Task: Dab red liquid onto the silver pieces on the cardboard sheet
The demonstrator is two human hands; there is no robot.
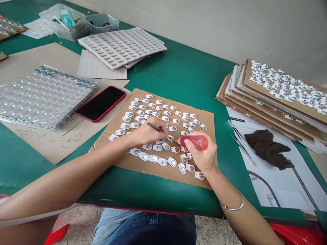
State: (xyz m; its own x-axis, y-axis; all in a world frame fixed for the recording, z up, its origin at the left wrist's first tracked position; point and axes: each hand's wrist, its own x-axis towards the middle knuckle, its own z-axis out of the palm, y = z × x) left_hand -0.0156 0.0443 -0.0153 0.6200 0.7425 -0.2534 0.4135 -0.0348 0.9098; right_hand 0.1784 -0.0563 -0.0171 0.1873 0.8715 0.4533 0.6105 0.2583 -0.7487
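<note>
Nearest the camera, both forearms reach in over the edge of the green table (178, 78), a thin bangle (233, 207) on the right wrist. The right hand (204, 154) is curled around a small red squeeze bottle (194, 142), fingers wrapped over its body, with the nozzle pointing left toward the middle of the cardboard sheet (163, 170). The left hand (146, 134) pinches a thin stick (158, 129) between thumb and fingertips; the stick's tip rests on or just above one of the small white-tabbed round parts (170, 138), right beside the bottle's nozzle. Many such parts lie in loose rows across the cardboard, in front of and beyond the hands. To the left of the sheet lies a red-cased phone (101, 103), screen dark, and further left a clear blister tray (43, 97) on brown board. To the right, a dark cloth (268, 148) and some thin sticks lie on white paper, with a stack of cardboards (270, 98) bearing more parts behind them. Farthest back are white foam trays (122, 46) and clear plastic tubs (76, 23).
</note>
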